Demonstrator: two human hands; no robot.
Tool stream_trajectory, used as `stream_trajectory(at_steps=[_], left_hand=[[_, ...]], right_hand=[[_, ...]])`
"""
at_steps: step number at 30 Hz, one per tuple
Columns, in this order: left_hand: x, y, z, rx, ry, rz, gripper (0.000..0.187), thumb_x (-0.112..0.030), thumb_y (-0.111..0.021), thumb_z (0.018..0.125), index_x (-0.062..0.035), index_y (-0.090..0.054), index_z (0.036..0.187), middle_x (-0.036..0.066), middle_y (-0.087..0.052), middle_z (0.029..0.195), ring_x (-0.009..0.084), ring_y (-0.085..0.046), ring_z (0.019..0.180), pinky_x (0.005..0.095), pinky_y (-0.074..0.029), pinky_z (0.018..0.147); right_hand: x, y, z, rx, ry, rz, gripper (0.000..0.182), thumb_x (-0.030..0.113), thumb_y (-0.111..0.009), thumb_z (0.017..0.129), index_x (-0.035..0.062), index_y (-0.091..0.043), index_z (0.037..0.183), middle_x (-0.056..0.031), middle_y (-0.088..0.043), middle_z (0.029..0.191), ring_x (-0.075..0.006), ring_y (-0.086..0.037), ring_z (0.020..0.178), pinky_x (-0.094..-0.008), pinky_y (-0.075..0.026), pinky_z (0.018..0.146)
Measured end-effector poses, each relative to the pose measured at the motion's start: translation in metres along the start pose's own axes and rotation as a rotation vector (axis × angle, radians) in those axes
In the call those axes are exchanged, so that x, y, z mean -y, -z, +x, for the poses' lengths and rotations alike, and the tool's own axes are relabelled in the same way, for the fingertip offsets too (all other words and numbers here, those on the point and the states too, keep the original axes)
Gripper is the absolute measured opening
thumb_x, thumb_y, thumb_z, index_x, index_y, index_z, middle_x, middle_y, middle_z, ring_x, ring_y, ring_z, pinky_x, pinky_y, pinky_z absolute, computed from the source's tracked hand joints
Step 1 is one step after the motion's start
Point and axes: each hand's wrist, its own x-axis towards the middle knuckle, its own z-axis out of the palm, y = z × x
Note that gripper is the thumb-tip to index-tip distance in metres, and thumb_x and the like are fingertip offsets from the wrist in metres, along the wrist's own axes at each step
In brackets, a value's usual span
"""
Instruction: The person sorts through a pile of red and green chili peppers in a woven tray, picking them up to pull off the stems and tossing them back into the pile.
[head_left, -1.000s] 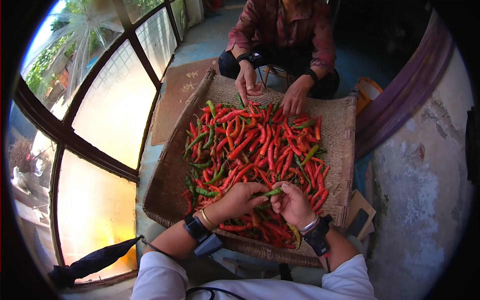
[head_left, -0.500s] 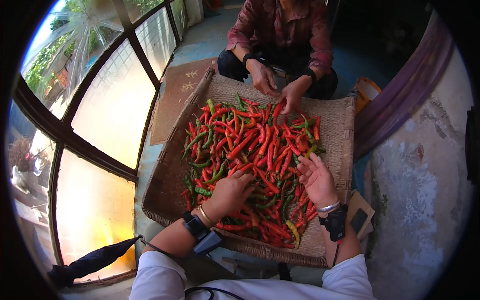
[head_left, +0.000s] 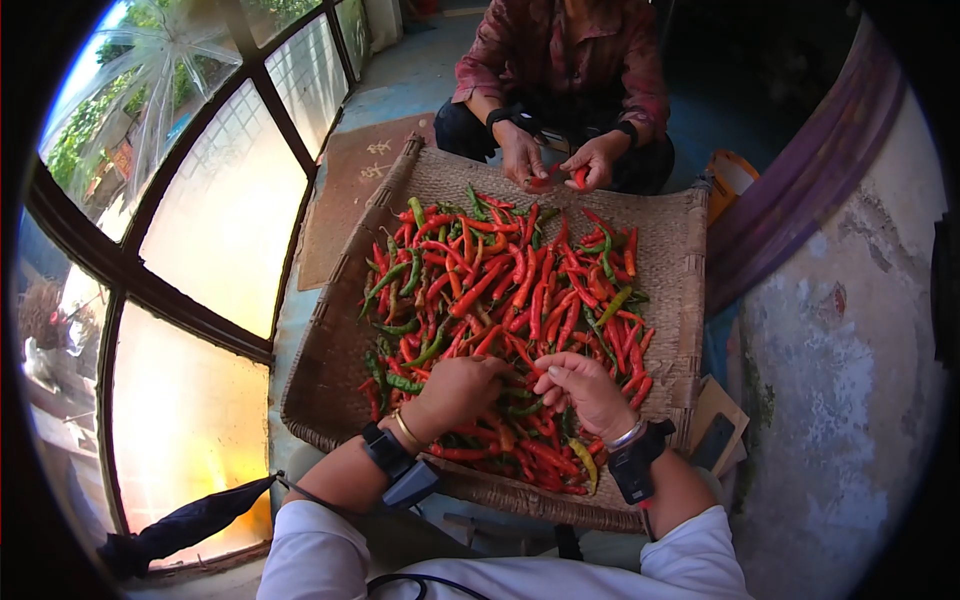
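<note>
Many long chili peppers (head_left: 530,285), mostly red with some green, lie heaped in a shallow woven basket (head_left: 665,270). My left hand (head_left: 460,393) is over the near left of the heap, its fingers curled together; what they hold, if anything, is hidden. Close to its right is my right hand (head_left: 588,393), thumb and forefinger pinched together toward the left hand. Anything in that pinch is too small to make out. A yellowish pepper (head_left: 583,462) lies below my right hand.
Across the basket a person (head_left: 560,70) holds red pepper pieces in both hands. Glass windows (head_left: 220,210) line the left, with a folded dark umbrella (head_left: 185,522) beside them. At right are a purple cloth (head_left: 800,190), a rough wall (head_left: 840,400) and a phone-like dark object (head_left: 712,440).
My right hand has moved left and down from the heap's right side, going from open to pinched beside my left hand. The other person's hands have lifted back from the peppers with red pieces.
</note>
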Motion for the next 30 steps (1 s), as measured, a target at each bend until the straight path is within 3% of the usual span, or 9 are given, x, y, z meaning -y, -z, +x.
stream_trajectory(at_steps=[4,7,10,12,18,21,25,28,30], left_hand=[[-0.016,0.013,0.001,-0.063,0.016,-0.214,0.016,-0.012,-0.057,0.073,-0.0062,-0.061,0.087,0.012,-0.061,0.074,0.0262,-0.061,0.064,0.0356,-0.048,0.054],[-0.022,0.014,-0.002,-0.049,0.010,-0.520,0.011,-0.008,-0.058,0.076,-0.0033,-0.060,0.086,0.010,-0.061,0.071,0.0202,-0.061,0.058,0.0302,-0.048,0.052],[-0.025,0.017,-0.006,0.031,0.069,-0.754,0.009,-0.005,-0.059,0.078,-0.0011,-0.059,0.086,0.005,-0.061,0.071,0.0107,-0.058,0.056,0.0248,-0.047,0.051],[-0.027,0.019,-0.007,0.100,0.357,-1.117,0.006,-0.004,-0.057,0.081,-0.0003,-0.058,0.085,-0.001,-0.058,0.071,0.0040,-0.053,0.058,0.0205,-0.045,0.052],[-0.022,0.020,-0.010,0.262,0.050,-1.029,0.014,-0.006,-0.057,0.082,0.0008,-0.057,0.094,-0.001,-0.058,0.077,0.0046,-0.053,0.071,0.0192,-0.045,0.063],[-0.022,0.022,-0.014,0.305,0.145,-1.378,0.019,-0.009,-0.059,0.082,-0.0007,-0.055,0.099,-0.002,-0.057,0.074,0.0039,-0.051,0.068,0.0195,-0.044,0.058],[-0.025,0.025,-0.010,0.160,0.098,-1.350,0.022,-0.010,-0.059,0.082,-0.0001,-0.055,0.102,-0.002,-0.057,0.075,0.0033,-0.050,0.068,0.0184,-0.044,0.058],[-0.020,0.019,-0.007,0.081,0.006,-1.104,0.021,-0.010,-0.058,0.083,-0.0005,-0.055,0.102,-0.001,-0.058,0.077,0.0029,-0.052,0.069,0.0186,-0.045,0.058],[-0.019,0.016,-0.008,0.104,0.242,-1.118,0.020,-0.009,-0.058,0.083,-0.0010,-0.055,0.102,-0.001,-0.060,0.079,0.0036,-0.054,0.069,0.0197,-0.047,0.058]], right_hand=[[-0.002,-0.015,-0.002,0.040,0.032,-0.259,0.027,0.010,-0.047,0.087,0.0005,-0.050,0.112,-0.0029,-0.058,0.086,-0.0058,-0.055,0.070,-0.0184,-0.044,0.057],[-0.006,-0.022,-0.003,0.108,0.107,-0.233,0.027,0.007,-0.047,0.086,0.0014,-0.050,0.112,-0.0026,-0.058,0.088,-0.0058,-0.054,0.070,-0.0180,-0.044,0.057],[-0.009,-0.022,-0.002,0.114,0.129,-0.221,0.030,0.003,-0.050,0.083,0.0007,-0.048,0.113,-0.0005,-0.056,0.092,-0.0063,-0.053,0.077,-0.0209,-0.045,0.069],[-0.013,-0.024,-0.003,0.111,0.188,-0.203,0.032,0.002,-0.052,0.082,0.0007,-0.047,0.114,-0.0004,-0.056,0.091,-0.0062,-0.053,0.077,-0.0209,-0.045,0.068],[-0.007,-0.033,-0.007,0.090,0.381,-0.500,0.024,0.004,-0.060,0.076,0.0031,-0.057,0.100,-0.0044,-0.061,0.080,-0.0083,-0.057,0.075,-0.0239,-0.046,0.067],[-0.005,-0.029,-0.009,0.152,0.320,-0.599,0.022,0.007,-0.062,0.076,0.0030,-0.058,0.097,-0.0047,-0.062,0.080,-0.0089,-0.057,0.075,-0.0240,-0.046,0.068],[-0.002,-0.033,-0.012,0.122,0.321,-0.604,0.018,0.011,-0.062,0.079,0.0016,-0.059,0.094,-0.0034,-0.061,0.077,-0.0094,-0.058,0.072,-0.0234,-0.046,0.066],[0.002,-0.034,-0.013,0.096,0.157,-0.354,0.017,0.018,-0.059,0.083,0.0014,-0.058,0.086,0.0023,-0.057,0.070,-0.0031,-0.052,0.066,-0.0194,-0.044,0.058],[-0.003,-0.024,-0.010,0.137,-0.008,-0.248,0.022,0.025,-0.055,0.086,0.0032,-0.057,0.081,0.0043,-0.052,0.066,-0.0015,-0.050,0.060,-0.0167,-0.041,0.051]])
